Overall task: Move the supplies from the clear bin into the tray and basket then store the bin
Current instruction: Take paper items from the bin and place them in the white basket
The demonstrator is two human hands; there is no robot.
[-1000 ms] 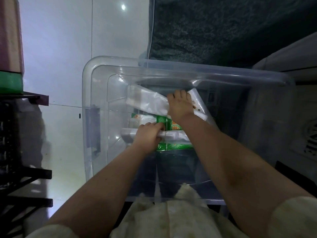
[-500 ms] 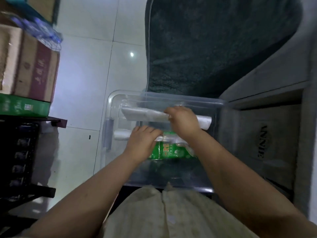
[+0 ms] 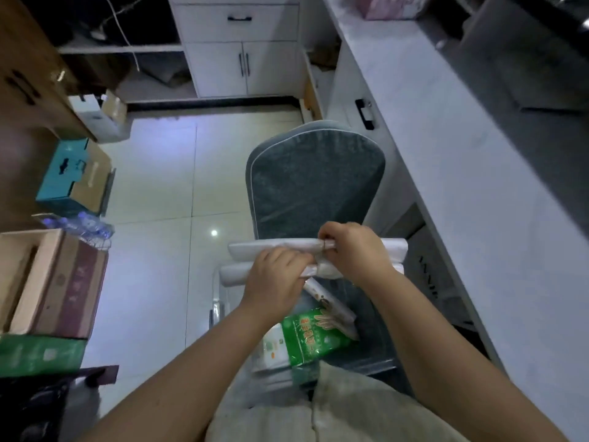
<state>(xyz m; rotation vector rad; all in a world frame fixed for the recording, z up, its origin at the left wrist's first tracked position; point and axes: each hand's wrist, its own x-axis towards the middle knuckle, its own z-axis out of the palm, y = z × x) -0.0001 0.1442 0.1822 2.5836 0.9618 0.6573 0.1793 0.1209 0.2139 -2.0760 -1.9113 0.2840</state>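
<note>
- Head view: my left hand grips the lower white roll; my right hand clamps the upper white roll, both lifted above the clear bin.
- Green packet and a slim printed pack lie in the bin, in front of the grey chair.

One view only, worn on the person's head, wide-angle, tilted forward and steeply down; the left hand and right hand sit close below it, mid-frame; beyond them the chair and floor; right of them the counter.
</note>
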